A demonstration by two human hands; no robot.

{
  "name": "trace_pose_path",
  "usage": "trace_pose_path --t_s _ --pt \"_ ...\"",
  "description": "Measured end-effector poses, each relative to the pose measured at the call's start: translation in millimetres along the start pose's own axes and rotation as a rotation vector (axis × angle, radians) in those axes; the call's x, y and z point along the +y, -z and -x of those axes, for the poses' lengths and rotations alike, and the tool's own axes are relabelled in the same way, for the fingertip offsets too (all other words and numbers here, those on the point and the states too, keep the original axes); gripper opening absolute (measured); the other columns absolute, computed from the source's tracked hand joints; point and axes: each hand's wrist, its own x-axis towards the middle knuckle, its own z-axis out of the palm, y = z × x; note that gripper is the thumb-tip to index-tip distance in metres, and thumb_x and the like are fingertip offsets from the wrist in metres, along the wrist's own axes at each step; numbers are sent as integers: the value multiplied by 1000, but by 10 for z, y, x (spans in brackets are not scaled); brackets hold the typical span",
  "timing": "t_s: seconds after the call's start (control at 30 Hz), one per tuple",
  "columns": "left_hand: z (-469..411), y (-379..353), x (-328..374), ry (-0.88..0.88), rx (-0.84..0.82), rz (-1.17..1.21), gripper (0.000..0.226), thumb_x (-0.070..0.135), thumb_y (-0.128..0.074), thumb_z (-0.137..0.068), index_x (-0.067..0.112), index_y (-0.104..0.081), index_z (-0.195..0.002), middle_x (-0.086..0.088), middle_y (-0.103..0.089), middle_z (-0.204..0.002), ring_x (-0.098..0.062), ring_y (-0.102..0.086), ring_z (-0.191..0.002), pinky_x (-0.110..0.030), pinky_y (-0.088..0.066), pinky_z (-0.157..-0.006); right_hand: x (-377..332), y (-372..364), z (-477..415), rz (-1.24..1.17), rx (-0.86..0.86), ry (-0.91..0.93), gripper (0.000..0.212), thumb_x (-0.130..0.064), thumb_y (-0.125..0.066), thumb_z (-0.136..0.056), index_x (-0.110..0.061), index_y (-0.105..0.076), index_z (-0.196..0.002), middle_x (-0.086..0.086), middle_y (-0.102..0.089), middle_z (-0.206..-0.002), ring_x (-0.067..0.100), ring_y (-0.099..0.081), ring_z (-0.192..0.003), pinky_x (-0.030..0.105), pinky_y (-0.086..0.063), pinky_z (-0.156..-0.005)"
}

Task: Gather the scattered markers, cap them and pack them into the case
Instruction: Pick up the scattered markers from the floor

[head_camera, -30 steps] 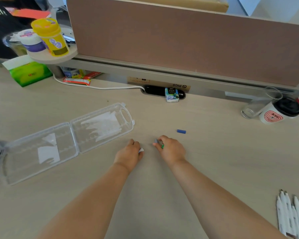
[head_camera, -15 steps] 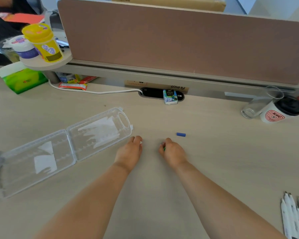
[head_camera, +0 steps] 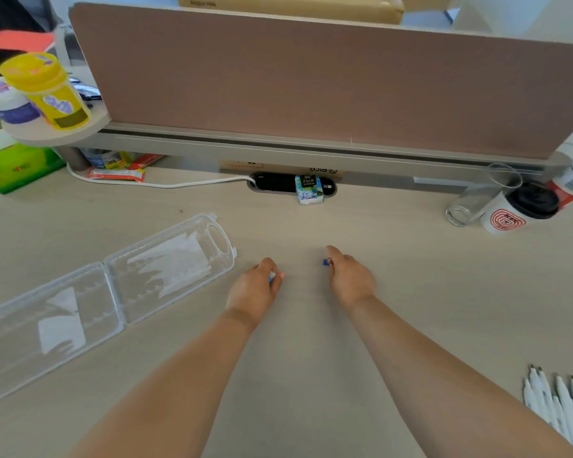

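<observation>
My left hand [head_camera: 253,289] is curled round a white marker [head_camera: 272,276]; only the marker's tip end, with a bit of blue, shows past my fingers. My right hand [head_camera: 349,276] pinches a small blue cap [head_camera: 326,261] at its fingertips, about a hand's width right of the marker tip. The clear plastic case [head_camera: 113,292] lies open and flat on the desk left of my left hand, nothing in either half. Several white markers [head_camera: 559,401] lie side by side at the bottom right corner.
A brown divider panel [head_camera: 311,77] runs along the back of the desk. A paper cup [head_camera: 516,209] and a drinking glass [head_camera: 477,200] stand back right. A small printed box [head_camera: 308,190] sits by the cable slot. Tubs and a green tissue pack [head_camera: 17,166] stand back left.
The blue cap that lay on the desk right of my right hand is now pinched in that hand. Both hands have stayed close together in front of the case.
</observation>
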Motion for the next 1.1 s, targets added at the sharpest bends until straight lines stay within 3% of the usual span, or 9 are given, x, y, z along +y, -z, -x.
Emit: trace_pose_path --t_s 0.23,0.4,0.53,0.6,0.67,0.77,0.83,0.97,1.1 --pt "15 -34 -60 37 -17 -19 21 30 -42 -97 13 -40 -84 1 -44 -69 -23 -43 -69 -27 -33 -59 -23 -70 71 131 -77 0 26 -12 -33 -98 -14 -39 -122 11 -58 -118 30 -59 -103 28 -34 -68" --pt "61 -134 4 25 -36 3 22 30 -43 -97 12 -40 -83 8 -39 -62 -23 -43 -67 -27 -33 -59 82 -75 263 80 -106 9 27 -16 -29 -98 -15 -37 -123 5 -56 -128 28 -57 -111 30 -44 -82" --pt "120 -240 151 -1 -64 22 22 31 -44 -96 13 -41 -83 7 -41 -63 -24 -45 -69 -28 -36 -61 238 -21 477 40 -102 -17 20 -19 -29 -99 -15 -42 -113 15 -60 -115 32 -58 -105 29 -36 -73" --pt "161 -303 256 -14 -67 27 22 31 -45 -96 13 -43 -83 2 -47 -68 -28 -51 -75 -29 -37 -63 367 -30 586 -51 -70 -43 8 -20 -32 -98 -18 -39 -97 17 -62 -108 32 -58 -98 29 -33 -68" --pt "192 -363 330 -16 -41 22 21 31 -45 -96 13 -44 -83 -7 -56 -77 -32 -58 -83 -31 -41 -66 489 -43 689 -163 -23 -58 11 -26 -38 -98 -19 -39 -88 17 -63 -100 31 -58 -92 31 -33 -66" --pt "172 -405 379 10 -17 -70 15 25 -44 -95 13 -45 -85 -14 -63 -92 -34 -59 -89 -33 -45 -72 589 -43 830 -247 31 -52 26 -33 -41 -98 -10 -51 -93 19 -64 -95 32 -59 -89 33 -34 -65" --pt "122 -417 391 55 -15 -146 16 24 -43 -95 10 -48 -99 -14 -64 -102 -33 -60 -94 -34 -46 -76 619 -47 908 -281 55 -58 28 -30 -39 -99 -7 -54 -96 21 -63 -94 33 -59 -87 32 -32 -63" --pt "-27 -448 410 165 -2 -257 43 28 -44 -96 4 -31 -129 -15 -61 -117 -34 -57 -109 -38 -46 -84 666 -52 995 -298 80 -62 27 -26 -36 -100 -7 -56 -101 22 -63 -94 34 -59 -86 32 -34 -63" --pt "-118 -456 367 275 -28 -305 41 24 -45 -95 0 -37 -127 -20 -56 -124 -36 -53 -116 -39 -44 -90 727 -51 1033 -324 111 -68 25 -24 -38 -99 -8 -57 -100 19 -61 -85 29 -54 -75 32 -36 -62"
